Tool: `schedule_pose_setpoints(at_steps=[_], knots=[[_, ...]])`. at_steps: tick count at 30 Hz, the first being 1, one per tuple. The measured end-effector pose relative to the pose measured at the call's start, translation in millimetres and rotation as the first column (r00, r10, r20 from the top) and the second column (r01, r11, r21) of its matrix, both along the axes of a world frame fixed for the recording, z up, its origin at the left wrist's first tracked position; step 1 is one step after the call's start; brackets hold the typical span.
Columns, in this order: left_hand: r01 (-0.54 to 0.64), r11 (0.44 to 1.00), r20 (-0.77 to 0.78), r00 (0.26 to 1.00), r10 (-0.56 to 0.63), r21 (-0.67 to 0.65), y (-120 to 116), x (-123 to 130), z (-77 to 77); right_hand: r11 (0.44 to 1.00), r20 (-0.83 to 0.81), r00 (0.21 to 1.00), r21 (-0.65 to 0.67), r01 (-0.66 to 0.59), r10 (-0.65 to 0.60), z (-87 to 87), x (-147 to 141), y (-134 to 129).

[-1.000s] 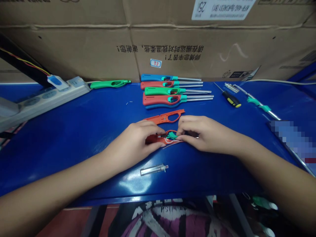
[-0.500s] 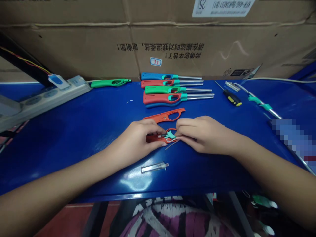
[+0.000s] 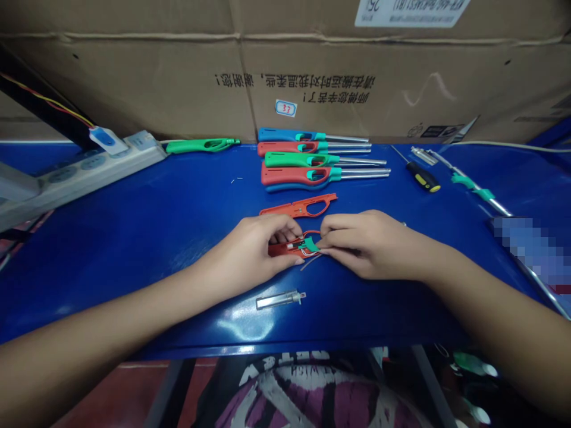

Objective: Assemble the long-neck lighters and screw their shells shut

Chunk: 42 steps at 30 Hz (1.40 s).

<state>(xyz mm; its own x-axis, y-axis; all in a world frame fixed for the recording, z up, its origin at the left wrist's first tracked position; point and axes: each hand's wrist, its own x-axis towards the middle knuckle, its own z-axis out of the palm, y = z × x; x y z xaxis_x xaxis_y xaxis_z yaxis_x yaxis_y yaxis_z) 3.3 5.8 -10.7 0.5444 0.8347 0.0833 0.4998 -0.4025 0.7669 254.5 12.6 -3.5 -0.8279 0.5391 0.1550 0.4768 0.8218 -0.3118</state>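
Observation:
My left hand point(image 3: 263, 245) is closed around the left end of an orange-red lighter shell half point(image 3: 280, 249), thumb along its near edge. Inside that shell sit a green trigger point(image 3: 309, 244), a small black-and-white cylindrical part and thin white wires. The fingertips of my right hand point(image 3: 366, 245) pinch at the trigger's right end; they hide the shell's right part. Just beyond both hands lies the matching orange shell half point(image 3: 297, 207), with a trigger opening. Nearer to me rests a clear fuel tank point(image 3: 277, 300) with a valve at its right end. A thin dark strip point(image 3: 309, 262) lies below the shell.
Several assembled lighters point(image 3: 294, 175) lie in a stack at the back, against a cardboard box point(image 3: 169, 83). A green shell point(image 3: 198, 145) and a power strip point(image 3: 89, 172) are on the left. A screwdriver point(image 3: 423, 176) and a metal tube with green pieces point(image 3: 499, 205) are at right.
The green trigger has tilted slightly between my fingertips. Left fingers have lifted a little, showing more of the shell's inside. The whole view has shifted slightly.

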Motion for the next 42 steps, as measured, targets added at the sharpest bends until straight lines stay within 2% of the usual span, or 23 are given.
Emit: schedule_pose_setpoints(at_steps=[5, 8, 12, 20, 26, 34, 38, 42], knots=[[-0.003, 1.0, 0.015, 1.0, 0.003, 0.0, -1.2, -0.3, -0.9, 0.973, -0.138, 0.989, -0.229, 0.014, -0.046, -0.1, -2.5, 4.3], [0.032, 0.999, -0.034, 0.999, -0.032, 0.019, -3.6, -0.5, -0.2, 0.963, -0.189, 0.978, -0.269, 0.034, -0.087, -0.7, -3.5, 5.6], [0.043, 0.997, -0.026, 0.999, -0.041, 0.064, -7.4, 2.0, -1.9, 0.938, -0.17, 0.968, -0.325, 0.122, -0.185, 0.6, -5.2, 4.1], [0.031, 0.995, 0.025, 0.999, -0.033, 0.095, -9.1, 7.2, -7.2, 0.951, -0.11, 0.984, -0.29, 0.103, -0.14, 3.2, -8.7, 3.1], [0.024, 0.996, 0.043, 0.999, -0.027, 0.08, -7.9, 6.3, -7.0, 0.962, -0.136, 0.986, -0.267, 0.06, -0.099, 2.7, -6.2, 4.3], [0.031, 0.99, 0.041, 0.998, -0.037, 0.14, -5.9, 5.7, -9.4, 0.968, -0.1, 0.992, -0.245, 0.052, -0.078, 8.6, -0.5, 4.4], [0.086, 0.972, -0.03, 0.996, -0.081, 0.219, -4.8, 3.1, -8.3, 0.972, -0.03, 0.995, -0.217, 0.085, -0.094, 9.7, 2.5, 4.6], [0.102, 0.946, -0.149, 0.987, -0.058, 0.307, -2.9, 0.3, -7.8, 0.971, 0.008, 0.993, -0.21, 0.116, -0.117, 6.8, 2.4, 5.8]])
